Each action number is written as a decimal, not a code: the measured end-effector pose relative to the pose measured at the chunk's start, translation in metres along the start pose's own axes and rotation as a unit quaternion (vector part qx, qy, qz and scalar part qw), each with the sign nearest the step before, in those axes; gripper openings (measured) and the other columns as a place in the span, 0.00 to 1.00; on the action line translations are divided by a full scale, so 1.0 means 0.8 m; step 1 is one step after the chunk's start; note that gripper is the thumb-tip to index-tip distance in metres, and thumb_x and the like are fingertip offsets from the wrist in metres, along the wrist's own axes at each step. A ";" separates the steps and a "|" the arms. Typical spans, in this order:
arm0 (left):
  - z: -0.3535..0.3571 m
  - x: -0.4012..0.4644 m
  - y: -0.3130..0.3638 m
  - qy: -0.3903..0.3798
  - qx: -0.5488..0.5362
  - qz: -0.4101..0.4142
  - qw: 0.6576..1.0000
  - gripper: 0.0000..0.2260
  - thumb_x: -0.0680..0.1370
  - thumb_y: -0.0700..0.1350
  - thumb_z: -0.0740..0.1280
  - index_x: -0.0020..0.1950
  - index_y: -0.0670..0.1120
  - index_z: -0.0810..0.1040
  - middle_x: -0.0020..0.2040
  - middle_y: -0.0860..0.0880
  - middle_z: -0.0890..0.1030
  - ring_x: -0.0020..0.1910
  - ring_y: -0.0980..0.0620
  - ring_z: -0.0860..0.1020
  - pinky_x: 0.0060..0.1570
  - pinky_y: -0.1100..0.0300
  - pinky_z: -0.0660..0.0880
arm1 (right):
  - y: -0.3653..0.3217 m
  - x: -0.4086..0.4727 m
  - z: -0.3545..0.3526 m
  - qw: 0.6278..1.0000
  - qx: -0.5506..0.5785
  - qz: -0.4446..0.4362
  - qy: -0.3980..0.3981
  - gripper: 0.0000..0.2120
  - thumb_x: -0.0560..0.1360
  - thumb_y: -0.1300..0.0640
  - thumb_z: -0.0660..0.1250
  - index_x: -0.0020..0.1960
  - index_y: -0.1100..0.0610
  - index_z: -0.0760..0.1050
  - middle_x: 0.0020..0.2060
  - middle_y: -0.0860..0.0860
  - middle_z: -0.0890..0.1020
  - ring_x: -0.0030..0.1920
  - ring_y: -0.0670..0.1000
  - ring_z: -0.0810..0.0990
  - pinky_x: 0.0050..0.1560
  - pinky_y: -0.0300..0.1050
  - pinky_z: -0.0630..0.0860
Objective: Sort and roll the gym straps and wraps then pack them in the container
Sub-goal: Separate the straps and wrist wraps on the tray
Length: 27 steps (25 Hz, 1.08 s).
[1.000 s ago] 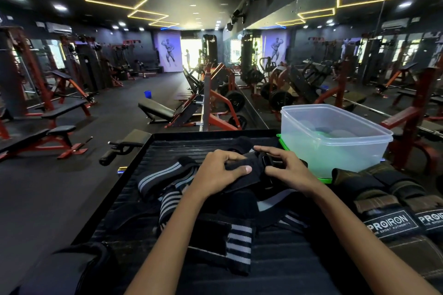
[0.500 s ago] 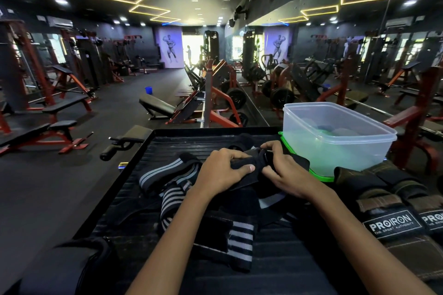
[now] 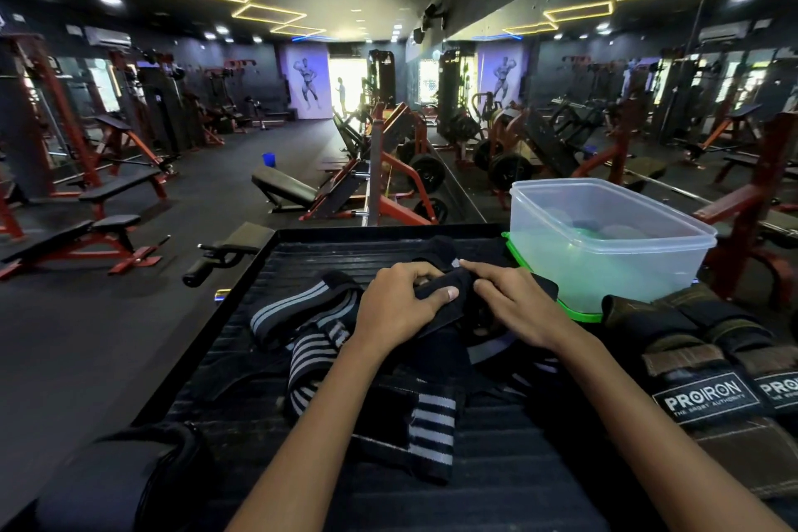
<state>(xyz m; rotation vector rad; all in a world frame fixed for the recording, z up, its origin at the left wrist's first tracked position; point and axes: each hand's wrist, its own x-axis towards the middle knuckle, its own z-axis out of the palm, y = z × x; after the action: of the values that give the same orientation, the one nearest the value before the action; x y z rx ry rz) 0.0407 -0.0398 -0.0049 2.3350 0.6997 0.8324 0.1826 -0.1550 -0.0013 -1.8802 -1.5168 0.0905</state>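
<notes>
At lower left a dark padded shape (image 3: 108,484) is cut off by the frame edge, and striped wraps (image 3: 302,315) lie tangled on the black counter (image 3: 276,268). At centre, the left hand (image 3: 395,307) curls round a black strap (image 3: 444,294), thumb on top, while the right hand (image 3: 511,307) presses it with bent fingers, hiding its far end. At right, the clear container (image 3: 604,246) has hazy contents; PROIRON wraps (image 3: 708,397) run off-frame.
</notes>
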 end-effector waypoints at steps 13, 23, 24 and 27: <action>-0.002 -0.003 0.000 -0.008 0.011 -0.011 1.000 0.11 0.70 0.54 0.74 0.51 0.56 0.81 0.45 0.54 0.83 0.48 0.56 0.80 0.48 0.55 0.77 | 0.001 -0.002 -0.010 0.927 0.367 0.081 -0.016 0.03 0.78 0.69 0.63 0.47 0.64 0.74 0.40 0.51 0.81 0.38 0.47 0.81 0.34 0.47 0.81; 0.004 -0.005 -0.001 0.017 0.089 0.100 0.991 0.20 0.73 0.62 0.68 0.61 0.55 0.78 0.47 0.54 0.82 0.48 0.53 0.80 0.53 0.50 0.74 | -0.002 0.003 -0.004 0.958 0.276 0.078 0.021 0.02 0.75 0.65 0.69 0.46 0.60 0.77 0.40 0.58 0.77 0.38 0.48 0.78 0.26 0.43 0.78; 0.004 -0.004 -0.004 0.035 0.050 0.092 0.994 0.19 0.72 0.63 0.68 0.57 0.55 0.79 0.45 0.56 0.82 0.46 0.56 0.79 0.51 0.51 0.75 | -0.001 0.003 -0.007 0.959 0.272 0.079 0.016 0.03 0.76 0.66 0.68 0.47 0.60 0.78 0.41 0.57 0.78 0.38 0.47 0.78 0.27 0.41 0.78; -0.004 0.001 -0.015 0.060 -0.104 0.039 0.992 0.13 0.73 0.59 0.70 0.48 0.51 0.83 0.42 0.55 0.82 0.42 0.58 0.79 0.46 0.60 0.75 | 0.007 0.003 -0.023 0.970 0.235 0.056 0.009 0.13 0.80 0.69 0.59 0.51 0.57 0.80 0.46 0.51 0.82 0.42 0.40 0.80 0.43 0.36 0.77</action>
<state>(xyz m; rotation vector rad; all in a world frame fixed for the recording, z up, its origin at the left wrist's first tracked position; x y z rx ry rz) 0.0358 -0.0299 -0.0102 2.1509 0.5437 1.0366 0.1966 -0.1623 0.0102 -1.5738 -1.2414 0.4443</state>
